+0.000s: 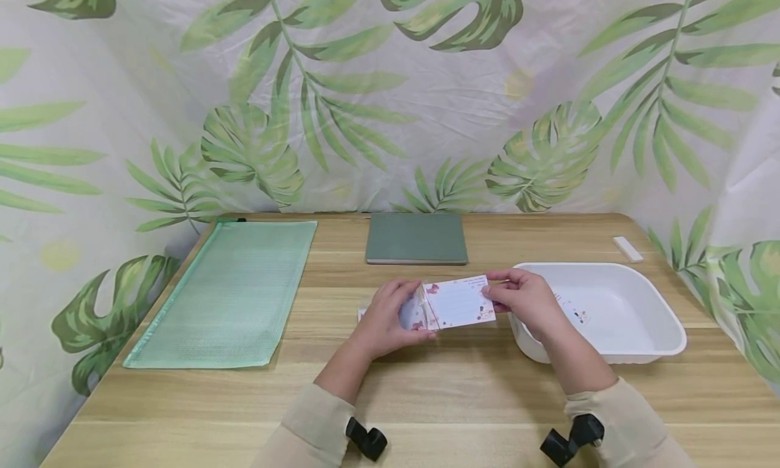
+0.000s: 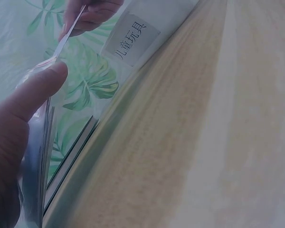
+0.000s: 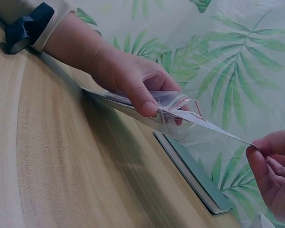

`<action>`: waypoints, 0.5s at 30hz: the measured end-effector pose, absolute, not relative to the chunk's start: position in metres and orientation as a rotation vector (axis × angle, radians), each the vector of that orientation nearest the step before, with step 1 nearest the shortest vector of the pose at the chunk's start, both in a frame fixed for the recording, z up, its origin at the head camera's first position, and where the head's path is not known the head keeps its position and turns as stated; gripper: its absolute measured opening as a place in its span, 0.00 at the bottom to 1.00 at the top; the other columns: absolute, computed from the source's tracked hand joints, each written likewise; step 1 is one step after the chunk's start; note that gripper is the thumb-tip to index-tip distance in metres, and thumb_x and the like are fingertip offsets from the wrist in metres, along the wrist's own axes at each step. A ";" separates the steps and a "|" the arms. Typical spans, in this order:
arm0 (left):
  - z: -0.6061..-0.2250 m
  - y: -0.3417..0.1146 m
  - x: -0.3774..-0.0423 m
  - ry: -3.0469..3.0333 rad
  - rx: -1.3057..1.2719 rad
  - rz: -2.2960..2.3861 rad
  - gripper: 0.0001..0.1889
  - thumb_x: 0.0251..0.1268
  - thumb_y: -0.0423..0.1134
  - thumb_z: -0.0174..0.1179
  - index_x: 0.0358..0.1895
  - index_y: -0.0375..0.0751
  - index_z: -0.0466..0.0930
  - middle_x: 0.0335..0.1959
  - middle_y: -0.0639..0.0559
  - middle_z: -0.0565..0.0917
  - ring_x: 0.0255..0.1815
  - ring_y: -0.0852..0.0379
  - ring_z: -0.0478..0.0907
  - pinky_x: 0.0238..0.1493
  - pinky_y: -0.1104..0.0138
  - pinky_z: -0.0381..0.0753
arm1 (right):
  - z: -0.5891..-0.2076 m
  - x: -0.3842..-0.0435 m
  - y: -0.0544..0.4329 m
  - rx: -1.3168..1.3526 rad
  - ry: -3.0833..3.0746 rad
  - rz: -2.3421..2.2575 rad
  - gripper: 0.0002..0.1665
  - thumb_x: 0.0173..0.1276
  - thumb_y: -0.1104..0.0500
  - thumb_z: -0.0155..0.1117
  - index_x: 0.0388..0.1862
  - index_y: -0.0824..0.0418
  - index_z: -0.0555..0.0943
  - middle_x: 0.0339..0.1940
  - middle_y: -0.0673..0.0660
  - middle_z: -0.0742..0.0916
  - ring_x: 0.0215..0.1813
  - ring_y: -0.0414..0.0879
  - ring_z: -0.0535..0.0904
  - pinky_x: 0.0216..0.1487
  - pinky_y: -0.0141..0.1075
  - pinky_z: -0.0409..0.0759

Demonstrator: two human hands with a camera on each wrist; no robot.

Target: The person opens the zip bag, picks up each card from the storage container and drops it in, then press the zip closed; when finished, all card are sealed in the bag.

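Note:
My left hand (image 1: 385,317) grips a clear zip bag (image 3: 128,102) that holds a stack of cards, with the thumb pressed on its near side. A white card (image 1: 460,303) with printed lines and small reddish flower designs sticks out of the bag's mouth toward the right. Between thumb and fingers, my right hand (image 1: 529,300) pinches the far right end of that card. Card and bag are held up above the table, as the right wrist view shows. The card's left part lies within the bag, partly hidden by the left hand.
To the right stands a white plastic basin (image 1: 634,305), a labelled side (image 2: 135,40) showing. A green notebook (image 1: 417,239) lies at the back, a green mesh zip pouch (image 1: 231,292) on the left. Behind the basin is a small white block (image 1: 627,249) on the wooden table (image 1: 463,407).

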State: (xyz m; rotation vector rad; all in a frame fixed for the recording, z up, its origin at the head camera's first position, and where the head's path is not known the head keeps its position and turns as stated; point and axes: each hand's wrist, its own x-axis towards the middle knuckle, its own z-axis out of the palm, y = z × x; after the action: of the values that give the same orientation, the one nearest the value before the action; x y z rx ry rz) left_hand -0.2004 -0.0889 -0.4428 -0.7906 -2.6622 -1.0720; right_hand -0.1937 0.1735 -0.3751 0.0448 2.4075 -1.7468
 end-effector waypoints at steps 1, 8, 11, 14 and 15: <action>-0.443 -0.089 -0.200 -2.662 -0.790 -1.070 0.50 0.39 0.55 0.78 0.68 0.35 0.69 0.60 0.43 0.76 0.61 0.45 0.71 0.63 0.50 0.71 | -0.375 -0.194 0.174 0.043 2.409 -1.739 0.26 0.65 0.64 0.64 0.60 0.75 0.75 0.29 0.45 0.86 0.31 0.33 0.80 0.36 0.27 0.82; -0.443 -0.089 -0.200 -2.675 -0.770 -1.076 0.50 0.39 0.56 0.77 0.69 0.39 0.68 0.62 0.44 0.75 0.64 0.45 0.70 0.65 0.50 0.70 | -0.371 -0.194 0.175 0.057 2.417 -1.713 0.26 0.65 0.64 0.64 0.60 0.75 0.75 0.29 0.45 0.86 0.30 0.33 0.80 0.35 0.27 0.81; -0.443 -0.089 -0.201 -2.665 -0.774 -1.074 0.50 0.39 0.57 0.77 0.69 0.39 0.69 0.62 0.44 0.75 0.64 0.45 0.70 0.65 0.50 0.70 | -0.370 -0.194 0.174 0.055 2.405 -1.728 0.26 0.65 0.64 0.64 0.60 0.75 0.75 0.30 0.47 0.87 0.31 0.33 0.81 0.36 0.27 0.82; -0.443 -0.089 -0.200 -2.664 -0.786 -1.079 0.50 0.38 0.56 0.77 0.69 0.39 0.69 0.62 0.44 0.75 0.63 0.45 0.71 0.65 0.50 0.70 | -0.370 -0.195 0.171 0.039 2.380 -1.756 0.27 0.65 0.64 0.65 0.60 0.76 0.74 0.31 0.48 0.87 0.31 0.33 0.82 0.36 0.27 0.82; -0.443 -0.089 -0.200 -2.667 -0.790 -1.079 0.50 0.39 0.56 0.77 0.69 0.39 0.69 0.61 0.44 0.75 0.63 0.45 0.71 0.64 0.50 0.70 | -0.371 -0.195 0.170 0.033 2.374 -1.762 0.27 0.65 0.64 0.65 0.60 0.76 0.74 0.31 0.48 0.87 0.31 0.33 0.82 0.35 0.27 0.82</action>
State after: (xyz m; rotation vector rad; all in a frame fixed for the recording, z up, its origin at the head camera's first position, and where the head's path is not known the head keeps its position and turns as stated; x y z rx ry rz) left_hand -0.2003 -0.0890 -0.4426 -0.7901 -2.6671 -1.0788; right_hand -0.1950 0.1696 -0.3707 0.0330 2.3743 -1.7621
